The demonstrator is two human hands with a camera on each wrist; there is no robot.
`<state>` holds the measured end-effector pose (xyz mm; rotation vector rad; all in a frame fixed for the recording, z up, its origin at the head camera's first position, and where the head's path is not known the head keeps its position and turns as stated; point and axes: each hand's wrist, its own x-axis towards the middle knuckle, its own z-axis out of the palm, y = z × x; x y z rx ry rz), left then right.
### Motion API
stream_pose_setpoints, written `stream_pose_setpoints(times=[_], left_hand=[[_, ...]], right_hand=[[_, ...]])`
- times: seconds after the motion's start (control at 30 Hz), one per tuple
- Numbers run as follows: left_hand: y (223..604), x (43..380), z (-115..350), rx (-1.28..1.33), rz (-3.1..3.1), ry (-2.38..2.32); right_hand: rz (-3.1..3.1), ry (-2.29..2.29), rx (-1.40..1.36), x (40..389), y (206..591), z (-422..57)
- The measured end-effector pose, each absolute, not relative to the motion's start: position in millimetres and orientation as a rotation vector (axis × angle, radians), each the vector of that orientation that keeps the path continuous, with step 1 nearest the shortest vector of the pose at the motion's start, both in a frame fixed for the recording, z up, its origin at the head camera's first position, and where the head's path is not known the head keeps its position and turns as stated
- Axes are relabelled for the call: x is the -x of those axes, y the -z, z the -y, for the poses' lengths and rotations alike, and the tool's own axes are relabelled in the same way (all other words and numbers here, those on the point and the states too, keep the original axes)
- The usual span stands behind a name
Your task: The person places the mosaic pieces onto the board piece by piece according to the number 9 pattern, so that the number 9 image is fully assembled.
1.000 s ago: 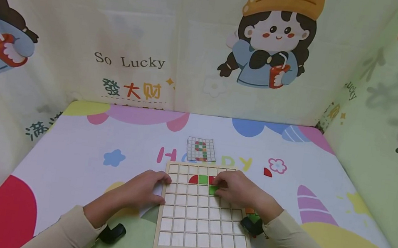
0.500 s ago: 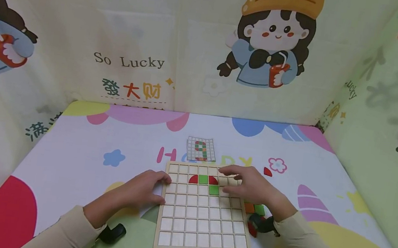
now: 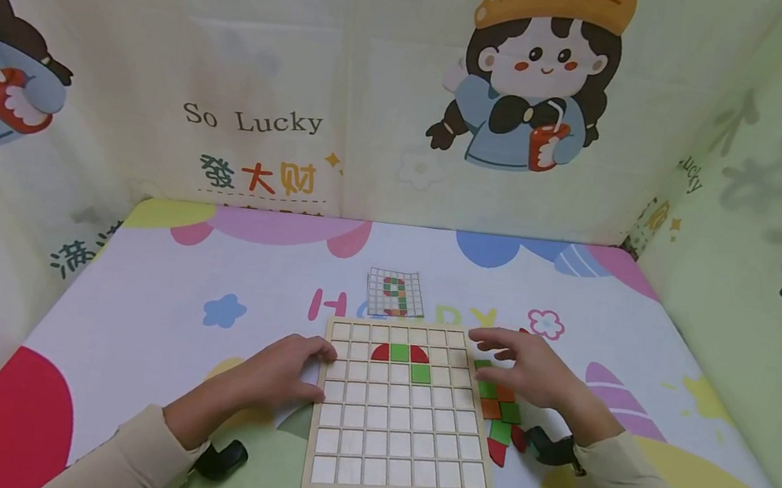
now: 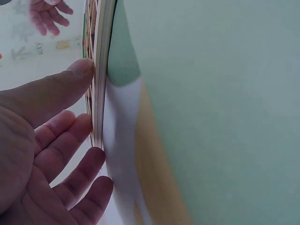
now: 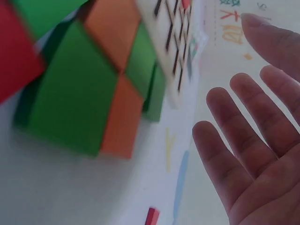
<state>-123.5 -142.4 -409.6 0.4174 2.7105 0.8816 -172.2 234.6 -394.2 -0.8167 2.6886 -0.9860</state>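
Wooden board (image 3: 401, 421) between left hand (image 3: 287, 370) and right hand (image 3: 532, 370)

Light is soft — right wrist view blurs near blocks (image 5: 75, 93).

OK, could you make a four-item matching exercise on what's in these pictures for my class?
Things
1. Left hand
2. Right hand
3. Printed card
4. Loose tiles

Places and states
A. Lying on the printed cloth beyond the far edge of the grid board
B. Lying together by the board's right edge
C. Touching the board's left edge
D. Raised, fingers apart, holding nothing

Right pairs: 1-C, 2-D, 3-A, 4-B
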Motion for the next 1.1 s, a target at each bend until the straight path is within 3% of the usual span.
stream_pose_setpoints(times=[1.1], left_hand=[[409.6,122.6,142.2,-0.413,-2.704,-0.871]], right_hand=[[-2.728,0.822,0.549,181.5,411.0,-237.5]])
